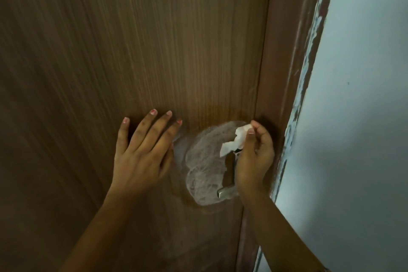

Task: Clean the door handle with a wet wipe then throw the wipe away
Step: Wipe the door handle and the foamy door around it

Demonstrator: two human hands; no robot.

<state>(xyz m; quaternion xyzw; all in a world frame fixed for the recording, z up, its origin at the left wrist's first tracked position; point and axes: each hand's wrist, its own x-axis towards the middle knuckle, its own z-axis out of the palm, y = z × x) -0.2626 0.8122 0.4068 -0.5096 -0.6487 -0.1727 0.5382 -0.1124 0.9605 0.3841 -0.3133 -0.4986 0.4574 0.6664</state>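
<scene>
A brown wooden door [132, 51] fills most of the head view. Its metal lever handle [225, 191] sticks out near the door's right edge, with a pale smeared patch on the wood around it. My right hand [254, 157] is shut on a crumpled white wet wipe [234, 142] and presses it against the upper part of the handle, hiding the base of the handle. My left hand [141, 152] lies flat on the door to the left of the handle, fingers spread, holding nothing.
The brown door frame [287, 73] runs down the right side of the door. Beyond it is a pale blue-white wall [364, 95] with chipped paint along the frame's edge.
</scene>
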